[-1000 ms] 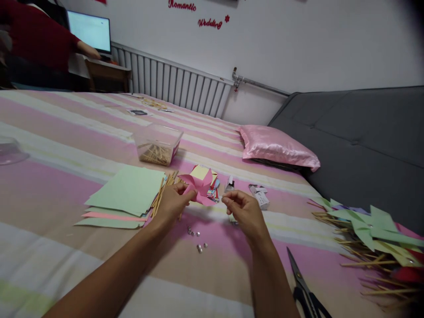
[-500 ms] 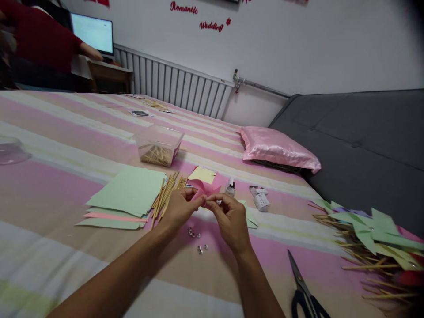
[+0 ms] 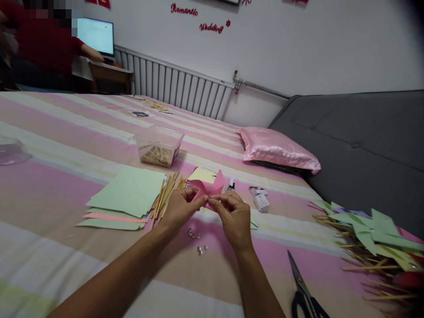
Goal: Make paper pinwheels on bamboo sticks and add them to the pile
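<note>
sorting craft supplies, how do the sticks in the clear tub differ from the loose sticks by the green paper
The sticks in the clear tub lie jumbled and crisscrossed behind see-through walls, farther from the hands. The loose sticks lie bare on the striped bedcover, roughly parallel in a fanned bundle, against the green paper and right beside the left hand. Both look like thin, pale wooden sticks.
</note>
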The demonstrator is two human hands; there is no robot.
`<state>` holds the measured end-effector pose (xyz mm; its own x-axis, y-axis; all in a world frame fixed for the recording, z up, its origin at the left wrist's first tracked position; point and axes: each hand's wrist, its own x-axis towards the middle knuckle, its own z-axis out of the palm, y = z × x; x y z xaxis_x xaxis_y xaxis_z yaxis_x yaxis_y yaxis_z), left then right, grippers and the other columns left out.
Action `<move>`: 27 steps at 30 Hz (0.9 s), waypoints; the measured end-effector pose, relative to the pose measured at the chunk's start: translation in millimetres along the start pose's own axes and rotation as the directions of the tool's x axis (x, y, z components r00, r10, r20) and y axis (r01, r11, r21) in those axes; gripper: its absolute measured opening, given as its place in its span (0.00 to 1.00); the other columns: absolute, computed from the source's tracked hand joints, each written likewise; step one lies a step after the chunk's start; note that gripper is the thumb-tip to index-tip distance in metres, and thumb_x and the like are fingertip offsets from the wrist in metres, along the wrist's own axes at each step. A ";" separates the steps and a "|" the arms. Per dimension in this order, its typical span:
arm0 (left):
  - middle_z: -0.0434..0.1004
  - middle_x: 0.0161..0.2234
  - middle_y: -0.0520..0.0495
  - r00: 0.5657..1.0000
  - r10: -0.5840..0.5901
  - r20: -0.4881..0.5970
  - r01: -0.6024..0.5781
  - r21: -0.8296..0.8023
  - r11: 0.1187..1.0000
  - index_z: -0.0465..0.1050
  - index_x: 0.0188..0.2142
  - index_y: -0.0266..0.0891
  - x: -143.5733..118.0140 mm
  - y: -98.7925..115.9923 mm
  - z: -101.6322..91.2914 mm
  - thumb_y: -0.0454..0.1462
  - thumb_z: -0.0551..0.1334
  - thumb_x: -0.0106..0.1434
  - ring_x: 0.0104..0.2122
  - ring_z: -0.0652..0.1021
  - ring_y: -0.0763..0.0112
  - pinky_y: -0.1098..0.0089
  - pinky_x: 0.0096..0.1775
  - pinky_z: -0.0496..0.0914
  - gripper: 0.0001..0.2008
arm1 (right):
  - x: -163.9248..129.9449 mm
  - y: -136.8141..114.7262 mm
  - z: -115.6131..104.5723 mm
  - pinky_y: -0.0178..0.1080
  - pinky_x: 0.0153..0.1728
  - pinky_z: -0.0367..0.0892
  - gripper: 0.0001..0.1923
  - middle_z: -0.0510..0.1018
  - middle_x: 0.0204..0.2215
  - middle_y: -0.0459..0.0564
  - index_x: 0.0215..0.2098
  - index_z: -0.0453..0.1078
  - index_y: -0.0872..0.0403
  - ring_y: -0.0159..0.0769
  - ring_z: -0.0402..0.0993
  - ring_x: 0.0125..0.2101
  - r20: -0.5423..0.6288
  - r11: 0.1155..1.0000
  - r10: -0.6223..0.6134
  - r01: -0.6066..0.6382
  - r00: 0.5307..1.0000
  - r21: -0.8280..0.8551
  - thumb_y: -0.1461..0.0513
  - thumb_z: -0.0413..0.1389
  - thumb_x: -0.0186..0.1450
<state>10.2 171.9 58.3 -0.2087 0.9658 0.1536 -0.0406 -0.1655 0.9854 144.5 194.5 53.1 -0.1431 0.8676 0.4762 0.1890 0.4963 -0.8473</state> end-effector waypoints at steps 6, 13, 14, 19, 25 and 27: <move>0.62 0.14 0.57 1.000 -0.007 0.004 0.007 0.021 1.000 0.64 0.16 0.36 -0.2 0.0 -0.5 0.39 0.65 0.50 0.15 0.60 0.82 0.76 0.19 0.53 0.14 | 0.9 -0.4 -0.6 0.34 0.27 0.60 0.06 0.70 0.25 0.45 0.29 0.76 0.53 0.30 0.63 0.25 0.004 1.000 0.013 -0.013 1.000 0.006 0.59 0.60 0.58; 0.62 0.15 0.57 1.000 0.006 0.021 -0.006 0.024 1.000 0.65 0.16 0.35 1.1 -3.5 -1.7 0.40 0.65 0.51 0.17 0.62 0.82 0.77 0.20 0.54 0.14 | 0.6 -2.0 0.3 0.34 0.26 0.61 0.06 0.71 0.26 0.46 0.28 0.75 0.53 0.31 0.66 0.26 -0.010 1.000 0.018 -0.017 1.000 0.014 0.59 0.60 0.57; 0.62 0.14 0.57 1.000 0.004 0.015 -0.004 0.028 1.000 0.65 0.16 0.35 1.1 -3.2 -1.8 0.40 0.65 0.51 0.17 0.62 0.82 0.77 0.20 0.54 0.14 | 0.6 -1.8 0.5 0.34 0.28 0.62 0.06 0.71 0.27 0.46 0.28 0.75 0.53 0.32 0.67 0.28 -0.025 1.000 0.016 -0.016 1.000 0.009 0.58 0.60 0.57; 0.64 0.15 0.56 1.000 0.002 0.003 -0.002 0.011 1.000 0.67 0.16 0.35 0.3 0.1 -1.3 0.38 0.66 0.50 0.17 0.62 0.82 0.77 0.20 0.54 0.12 | 1.4 -0.6 1.4 0.41 0.46 0.62 0.06 0.71 0.41 0.51 0.27 0.76 0.52 0.41 0.65 0.47 -0.073 1.000 0.008 -0.010 0.997 -0.020 0.58 0.62 0.54; 0.62 0.14 0.57 1.000 0.015 -0.009 -0.015 0.000 1.000 0.64 0.14 0.36 -0.4 0.1 -0.5 0.37 0.66 0.49 0.16 0.61 0.82 0.77 0.20 0.54 0.14 | -0.7 -7.6 5.9 0.37 0.37 0.67 0.07 0.72 0.26 0.44 0.26 0.69 0.55 0.33 0.70 0.32 -0.004 0.985 0.067 -0.066 0.998 0.158 0.59 0.59 0.57; 0.62 0.13 0.57 1.000 0.011 -0.013 -0.011 -0.008 1.000 0.63 0.14 0.36 -0.4 0.0 -0.5 0.37 0.66 0.48 0.16 0.61 0.82 0.77 0.20 0.54 0.15 | -1.6 -7.8 8.2 0.35 0.34 0.68 0.09 0.70 0.26 0.43 0.27 0.66 0.54 0.31 0.69 0.30 -0.046 0.974 0.080 -0.069 0.996 0.214 0.59 0.60 0.55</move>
<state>9.8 171.4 58.2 -0.2214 0.9614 0.1634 -0.0457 -0.1777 0.9830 135.3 189.0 57.0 -0.0831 0.9051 0.4169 -0.0137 0.4173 -0.9087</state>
